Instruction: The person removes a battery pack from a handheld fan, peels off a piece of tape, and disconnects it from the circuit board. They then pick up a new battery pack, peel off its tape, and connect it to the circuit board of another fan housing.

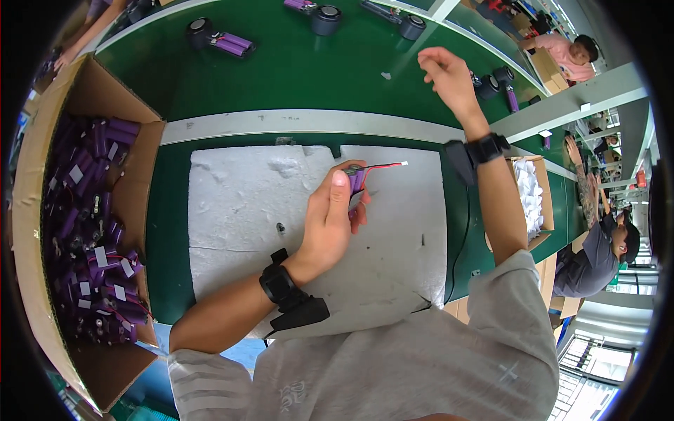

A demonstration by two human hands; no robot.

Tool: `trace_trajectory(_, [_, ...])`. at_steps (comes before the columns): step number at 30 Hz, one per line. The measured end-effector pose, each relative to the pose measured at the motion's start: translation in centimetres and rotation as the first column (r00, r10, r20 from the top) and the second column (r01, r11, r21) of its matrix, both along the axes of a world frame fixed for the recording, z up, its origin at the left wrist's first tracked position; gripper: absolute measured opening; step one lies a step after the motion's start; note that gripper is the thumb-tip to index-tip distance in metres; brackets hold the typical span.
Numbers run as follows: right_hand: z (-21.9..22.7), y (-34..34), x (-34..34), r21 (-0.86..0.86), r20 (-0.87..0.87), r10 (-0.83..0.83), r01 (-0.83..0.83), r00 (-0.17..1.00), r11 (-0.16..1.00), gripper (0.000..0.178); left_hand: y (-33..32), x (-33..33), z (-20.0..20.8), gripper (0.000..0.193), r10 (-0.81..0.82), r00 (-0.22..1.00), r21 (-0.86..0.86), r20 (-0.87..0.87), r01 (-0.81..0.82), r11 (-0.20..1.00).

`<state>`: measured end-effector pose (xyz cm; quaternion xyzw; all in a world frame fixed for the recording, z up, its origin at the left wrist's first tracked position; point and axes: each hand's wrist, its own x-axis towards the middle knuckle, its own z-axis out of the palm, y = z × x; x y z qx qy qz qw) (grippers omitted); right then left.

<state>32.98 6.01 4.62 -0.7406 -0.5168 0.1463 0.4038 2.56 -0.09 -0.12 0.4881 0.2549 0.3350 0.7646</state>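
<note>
My left hand [328, 221] is closed round a purple battery pack [356, 182] above the white foam board [239, 210]. From the pack's top a thin red and black wire lead runs to the right, ending in a small white connector [404, 163]. Part of the pack is hidden by my thumb and fingers. My right hand [449, 78] is raised at the far right, over the green belt beyond the pale rail. Its fingers are loosely bent, the thumb apart from them, and nothing shows between them.
On the left stands a cardboard box [130, 210] of purple battery packs. Several black cylindrical parts with packs attached [200, 31] lie on the green belt [281, 77]. A small box of white pieces [526, 193] sits beyond my right forearm. Co-workers are at both sides.
</note>
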Motion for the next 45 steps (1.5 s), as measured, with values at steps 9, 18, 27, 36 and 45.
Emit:
trace_trajectory(9, [-5.9, 13.6, 16.1, 0.147, 0.885, -0.247, 0.266, 0.395, 0.953, 0.061, 1.1, 0.6, -0.4, 0.057, -0.022, 1.0, 0.097, 0.006, 0.022, 0.995])
trace_trajectory(18, [-0.7, 13.6, 11.3, -0.371, 0.274, -0.267, 0.358, 0.924, 0.857, 0.057, 1.5, 0.9, -0.6, 0.05, 0.014, 0.998, -0.076, 0.062, -0.009, 0.997])
trace_trajectory(27, [9.7, -3.8, -8.7, -0.198, -0.294, 0.555, -0.618, 0.778, 0.761, 0.053, 2.8, 1.2, -1.6, 0.045, 0.298, 0.926, -0.283, 0.232, -0.228, 0.931])
trace_trajectory(36, [1.6, -11.8, -15.6, -0.282, 0.076, 0.779, -0.736, 0.623, 0.616, 0.048, 4.8, 1.6, -1.3, 0.036, 0.497, 0.833, -0.004, 0.244, -0.512, 0.859])
trace_trajectory(45, [3.7, -16.0, -16.8, 0.271, -0.317, 0.376, -0.297, 0.871, 0.916, 0.037, 0.5, -2.0, 8.3, 0.036, 0.131, 0.984, 0.151, 0.119, -0.148, 0.977])
